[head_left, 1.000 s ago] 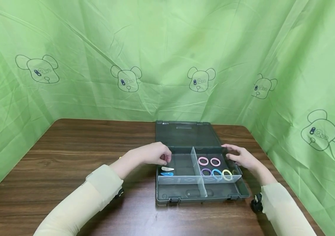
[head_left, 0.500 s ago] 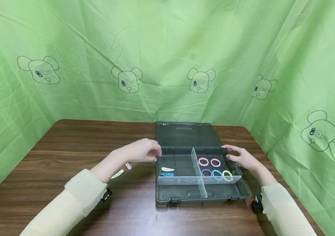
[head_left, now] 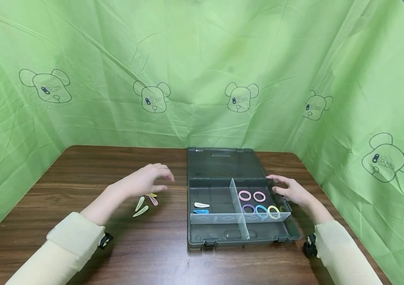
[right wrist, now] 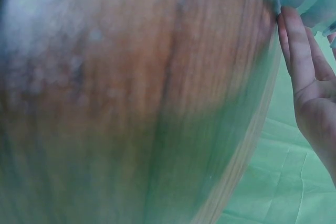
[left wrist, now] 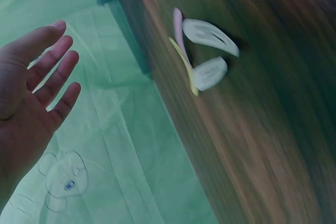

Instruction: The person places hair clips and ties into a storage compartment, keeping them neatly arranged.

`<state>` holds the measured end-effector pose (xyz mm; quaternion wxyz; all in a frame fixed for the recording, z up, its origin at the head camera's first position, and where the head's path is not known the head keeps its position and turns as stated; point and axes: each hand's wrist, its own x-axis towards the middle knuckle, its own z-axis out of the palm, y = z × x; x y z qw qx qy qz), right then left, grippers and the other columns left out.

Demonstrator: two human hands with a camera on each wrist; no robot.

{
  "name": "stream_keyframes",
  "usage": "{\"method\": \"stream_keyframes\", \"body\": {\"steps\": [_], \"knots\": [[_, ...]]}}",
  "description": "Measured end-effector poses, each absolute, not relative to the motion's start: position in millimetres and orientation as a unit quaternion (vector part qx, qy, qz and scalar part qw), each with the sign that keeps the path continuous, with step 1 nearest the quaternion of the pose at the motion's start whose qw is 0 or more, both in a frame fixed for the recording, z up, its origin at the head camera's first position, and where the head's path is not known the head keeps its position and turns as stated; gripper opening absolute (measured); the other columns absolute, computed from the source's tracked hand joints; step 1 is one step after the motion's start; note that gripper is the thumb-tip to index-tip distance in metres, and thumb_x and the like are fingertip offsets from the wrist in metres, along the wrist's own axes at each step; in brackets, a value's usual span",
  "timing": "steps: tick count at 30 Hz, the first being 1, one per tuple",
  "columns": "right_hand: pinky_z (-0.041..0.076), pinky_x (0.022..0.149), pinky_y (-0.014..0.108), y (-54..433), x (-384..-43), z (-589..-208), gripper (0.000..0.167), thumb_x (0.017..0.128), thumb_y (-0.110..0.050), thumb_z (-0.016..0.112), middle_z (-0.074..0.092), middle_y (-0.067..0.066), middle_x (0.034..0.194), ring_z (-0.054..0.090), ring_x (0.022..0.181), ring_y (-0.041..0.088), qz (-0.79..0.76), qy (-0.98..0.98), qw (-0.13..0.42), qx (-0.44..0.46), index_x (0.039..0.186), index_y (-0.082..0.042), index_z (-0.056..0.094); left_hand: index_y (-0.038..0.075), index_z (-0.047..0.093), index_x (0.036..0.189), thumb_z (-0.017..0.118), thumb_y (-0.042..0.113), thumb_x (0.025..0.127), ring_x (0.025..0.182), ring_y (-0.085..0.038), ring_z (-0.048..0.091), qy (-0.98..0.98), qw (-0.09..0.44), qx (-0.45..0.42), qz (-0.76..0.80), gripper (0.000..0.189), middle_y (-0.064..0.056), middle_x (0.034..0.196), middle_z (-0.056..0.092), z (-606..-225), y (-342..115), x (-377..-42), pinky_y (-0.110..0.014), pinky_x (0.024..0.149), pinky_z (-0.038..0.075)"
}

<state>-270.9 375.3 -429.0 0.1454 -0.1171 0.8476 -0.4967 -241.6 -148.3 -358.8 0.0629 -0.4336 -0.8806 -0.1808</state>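
My left hand (head_left: 144, 181) hovers over the table just behind a small group of snap hair clips, fingers loosely spread and holding nothing. In the left wrist view, two whitish clips (left wrist: 211, 36) lie beside a pink clip (left wrist: 178, 27) and a yellow clip (left wrist: 185, 66). My right hand (head_left: 296, 192) rests against the right side of the dark grey divided box (head_left: 216, 242), its fingers fairly straight in the right wrist view. Inside the back left compartment are a white clip (head_left: 202, 205) and a blue clip (head_left: 201, 211). Pink hair ties (head_left: 245, 191) and other coloured ones sit in the back right compartment.
The box's lid (head_left: 224, 162) lies folded back toward the far table edge. Clear dividers (head_left: 216, 218) split the box. A green curtain (head_left: 194, 51) with printed bear heads surrounds the wooden table (head_left: 159, 253) at the back and sides.
My left hand has moved left, from over the back left compartment to the loose clips on the table, and its fingers have spread. The right hand stays at the box's side.
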Motion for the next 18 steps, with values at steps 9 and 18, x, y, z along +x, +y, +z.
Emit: {"method": "stream_keyframes", "body": {"steps": [9, 18], "knots": [[0.056, 0.067, 0.038, 375.3, -270.6, -428.8, 0.049, 0.094, -0.011, 0.056, 0.046, 0.029, 0.124, 0.065, 0.088, 0.024, -0.502, 0.844, 0.150, -0.117, 0.139, -0.005, 0.040, 0.014, 0.066, 0.103, 0.073, 0.007, 0.079, 0.099, -0.016, 0.060, -0.886, 0.061, -0.422, -0.181, 0.026, 0.004, 0.102, 0.063, -378.6, -173.8, -251.1, -0.037, 0.089, 0.048], [0.056, 0.066, 0.038, 374.6, -270.4, -427.7, 0.047, 0.094, -0.009, 0.055, 0.047, 0.029, 0.122, 0.064, 0.088, 0.023, -0.496, 0.848, 0.147, -0.116, 0.139, -0.006, 0.041, 0.007, 0.068, 0.100, 0.073, 0.001, 0.076, 0.093, -0.015, 0.063, -0.889, 0.054, -0.412, -0.191, 0.025, 0.001, 0.098, 0.065, -403.4, -195.3, -260.6, -0.035, 0.084, 0.051]]}}
